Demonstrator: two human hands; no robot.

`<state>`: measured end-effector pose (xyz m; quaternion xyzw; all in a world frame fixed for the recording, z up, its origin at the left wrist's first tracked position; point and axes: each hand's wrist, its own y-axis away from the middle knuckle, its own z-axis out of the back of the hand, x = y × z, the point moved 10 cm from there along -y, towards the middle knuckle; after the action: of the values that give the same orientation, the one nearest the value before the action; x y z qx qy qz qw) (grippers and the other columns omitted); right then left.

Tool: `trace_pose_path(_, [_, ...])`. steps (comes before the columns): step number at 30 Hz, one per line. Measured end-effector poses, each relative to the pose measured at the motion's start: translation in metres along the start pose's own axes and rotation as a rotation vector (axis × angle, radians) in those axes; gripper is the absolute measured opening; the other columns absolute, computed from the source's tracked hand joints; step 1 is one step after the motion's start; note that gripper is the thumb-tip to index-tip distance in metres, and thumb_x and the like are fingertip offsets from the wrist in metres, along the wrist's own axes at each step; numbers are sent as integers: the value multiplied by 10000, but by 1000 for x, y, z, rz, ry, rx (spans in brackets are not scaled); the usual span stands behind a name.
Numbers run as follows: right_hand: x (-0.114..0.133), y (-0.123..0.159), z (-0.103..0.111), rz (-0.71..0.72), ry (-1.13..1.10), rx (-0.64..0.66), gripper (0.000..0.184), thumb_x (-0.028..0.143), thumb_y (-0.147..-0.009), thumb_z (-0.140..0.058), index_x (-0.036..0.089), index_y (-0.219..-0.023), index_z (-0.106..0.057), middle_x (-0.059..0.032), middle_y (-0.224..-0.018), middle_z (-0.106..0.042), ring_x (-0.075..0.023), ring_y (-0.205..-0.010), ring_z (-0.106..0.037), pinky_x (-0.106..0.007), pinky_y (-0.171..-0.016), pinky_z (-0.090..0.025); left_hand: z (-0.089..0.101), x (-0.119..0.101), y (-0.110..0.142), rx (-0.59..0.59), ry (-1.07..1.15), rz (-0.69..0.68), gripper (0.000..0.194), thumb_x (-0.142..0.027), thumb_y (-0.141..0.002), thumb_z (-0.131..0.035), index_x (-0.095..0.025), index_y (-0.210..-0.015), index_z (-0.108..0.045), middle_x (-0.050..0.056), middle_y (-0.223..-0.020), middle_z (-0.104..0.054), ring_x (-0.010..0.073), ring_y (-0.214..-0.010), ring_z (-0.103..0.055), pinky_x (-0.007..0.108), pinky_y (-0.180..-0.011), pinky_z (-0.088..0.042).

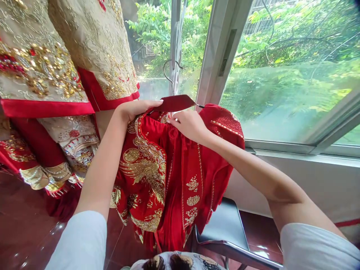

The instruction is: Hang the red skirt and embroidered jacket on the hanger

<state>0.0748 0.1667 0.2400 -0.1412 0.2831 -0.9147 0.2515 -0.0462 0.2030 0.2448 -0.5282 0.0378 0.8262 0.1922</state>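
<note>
A red garment with gold embroidery point(157, 176) hangs on a dark red hanger point(176, 103) whose metal hook point(168, 75) points up in front of the window. My left hand point(137, 108) holds the hanger's left end, fingers closed along it. My right hand point(188, 125) grips the red fabric at the garment's collar just under the hanger, fingers curled in.
Gold and red embroidered gowns point(56, 56) hang at the left. A window frame point(219, 56) with greenery outside fills the right. A black chair seat point(225, 225) with a metal frame stands below the garment on a dark red floor point(22, 225).
</note>
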Motion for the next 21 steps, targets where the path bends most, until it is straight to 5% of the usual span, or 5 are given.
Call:
trace_pose_path(8, [8, -12, -18, -125, -248, 13, 515, 598, -875, -466, 182, -572, -480, -49, -558, -510, -141, -539, -448, -295, -534, -283, -14, -14, 17, 19, -161, -75, 384, -483, -847, -510, -182, -941, -730, 66, -722, -687, 218, -815, -700, 368, -780, -584])
trace_pose_path(15, [-8, -6, -6, -178, -151, -7, 218, 278, -805, -528, 171, -616, -541, -94, -658, -592, -173, -593, -490, -300, -528, -307, -13, -8, 9, -4, -162, -97, 312, -466, -806, -600, -196, -905, -720, 112, -875, -716, 245, -810, -694, 397, -728, -568])
trace_pose_path(18, [-19, 3, 14, -163, -5, -83, 175, 211, -776, -527, 158, -615, -570, -117, -627, -584, -194, -605, -495, -314, -542, -327, -1, -8, 7, -115, -263, -182, 333, -478, -757, -659, -189, -915, -710, 124, -900, -714, 250, -828, -682, 398, -740, -550])
trace_pose_path(21, [-24, 7, 27, -121, 50, -125, 178, 177, -761, -518, 157, -590, -562, -97, -581, -548, -182, -591, -470, -314, -550, -328, 14, -30, 20, -387, -472, -359, 455, -424, -693, -722, -198, -1082, -658, 126, -1034, -686, 264, -956, -650, 412, -858, -522])
